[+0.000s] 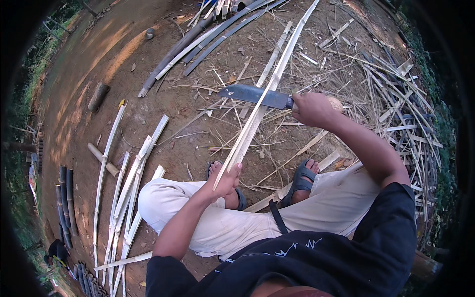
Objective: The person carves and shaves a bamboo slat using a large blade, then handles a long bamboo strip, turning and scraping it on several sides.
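Note:
My left hand [226, 182] is closed around the near end of a long pale bamboo strip [283, 62], which slants away to the far right. In my right hand [312, 109] is the handle of a machete [242, 93], its broad dark blade pointing left. The blade crosses the strip about midway along, with bamboo showing over part of it. Between blade and left hand the strip looks parted into two or more thin lengths. Whether the edge is inside the split, I cannot tell.
Split bamboo strips [131, 190] lie to my left, near short dark bamboo pieces [69, 200]. Long dark poles [180, 52] lie at the far side. Shavings cover the ground ahead, and a large heap of bamboo scraps [408, 128] lies on the right. A log [98, 96] rests far left.

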Demonstrator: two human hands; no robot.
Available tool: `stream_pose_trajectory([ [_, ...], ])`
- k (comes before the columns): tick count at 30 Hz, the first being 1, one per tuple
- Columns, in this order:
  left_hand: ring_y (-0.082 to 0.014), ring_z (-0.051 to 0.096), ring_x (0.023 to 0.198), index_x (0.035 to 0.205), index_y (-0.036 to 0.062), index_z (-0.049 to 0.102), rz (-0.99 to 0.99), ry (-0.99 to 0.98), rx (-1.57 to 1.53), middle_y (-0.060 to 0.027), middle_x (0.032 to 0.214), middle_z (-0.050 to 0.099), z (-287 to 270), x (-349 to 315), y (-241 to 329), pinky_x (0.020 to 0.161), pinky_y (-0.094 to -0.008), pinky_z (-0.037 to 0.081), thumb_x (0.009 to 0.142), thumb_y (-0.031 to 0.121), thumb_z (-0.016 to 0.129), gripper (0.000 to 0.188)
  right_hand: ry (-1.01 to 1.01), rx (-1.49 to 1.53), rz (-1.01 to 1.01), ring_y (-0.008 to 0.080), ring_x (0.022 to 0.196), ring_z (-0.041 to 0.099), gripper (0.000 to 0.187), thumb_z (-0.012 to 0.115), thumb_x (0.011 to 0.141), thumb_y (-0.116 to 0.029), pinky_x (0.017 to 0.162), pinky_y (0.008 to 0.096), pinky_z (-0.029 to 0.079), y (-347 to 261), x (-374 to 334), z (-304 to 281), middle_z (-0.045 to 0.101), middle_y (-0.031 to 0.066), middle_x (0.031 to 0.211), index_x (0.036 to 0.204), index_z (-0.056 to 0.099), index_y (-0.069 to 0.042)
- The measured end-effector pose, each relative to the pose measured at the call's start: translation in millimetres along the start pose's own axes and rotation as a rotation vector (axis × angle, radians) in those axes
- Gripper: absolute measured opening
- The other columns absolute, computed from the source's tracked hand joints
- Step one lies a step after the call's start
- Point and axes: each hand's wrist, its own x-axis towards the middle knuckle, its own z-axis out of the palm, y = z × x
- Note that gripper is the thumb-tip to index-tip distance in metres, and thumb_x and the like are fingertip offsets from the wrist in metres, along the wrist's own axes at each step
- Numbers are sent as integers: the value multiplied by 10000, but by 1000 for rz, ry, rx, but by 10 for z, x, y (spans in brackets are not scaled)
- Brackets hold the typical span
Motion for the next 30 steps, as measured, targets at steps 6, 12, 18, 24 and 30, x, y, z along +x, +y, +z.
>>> stream_pose_trajectory([
  [6, -394, 535, 984, 1188, -61, 513, -36, 62, 309, -265, 1063, 559, 95, 150, -350, 911, -439, 392, 1008, 549, 376, 650, 58, -23, -316, 342, 708, 688, 230, 581, 888, -247, 639, 459, 547, -390, -172, 306, 675, 141, 826, 973, 557, -34],
  [12, -308, 574, 726, 839, 28, 589, 29, -71, 153, -119, 754, 611, 191, -149, -73, 755, -457, 452, 1021, 512, 376, 559, 165, -44, 262, 322, 770, 724, 160, 528, 879, -93, 652, 450, 573, 734, 273, 60, 709, 212, 822, 872, 656, 2],
  [18, -63, 275, 391, 824, 96, 434, -56, -126, -143, 40, 582, 345, 8, -283, 102, 345, -271, 240, 1069, 382, 423, 377, 63, 135, 188, 385, 832, 705, 180, 557, 799, -83, 774, 473, 569, 464, 284, 16, 692, 259, 853, 871, 665, 42],
  [24, -42, 237, 397, 875, 109, 425, -124, -165, -273, 56, 582, 316, -185, -329, 80, 358, -252, 185, 1057, 404, 454, 349, 83, 4, -49, 364, 785, 705, 200, 547, 812, -55, 711, 450, 573, -106, 124, 113, 697, 211, 811, 962, 626, 51],
  [30, -52, 269, 405, 872, 108, 441, -134, -139, -236, 49, 580, 329, -132, -786, 39, 369, -247, 223, 1046, 424, 476, 363, 45, -37, -49, 324, 776, 716, 175, 500, 902, -87, 671, 460, 563, 243, 154, 79, 701, 167, 835, 1024, 596, -6],
])
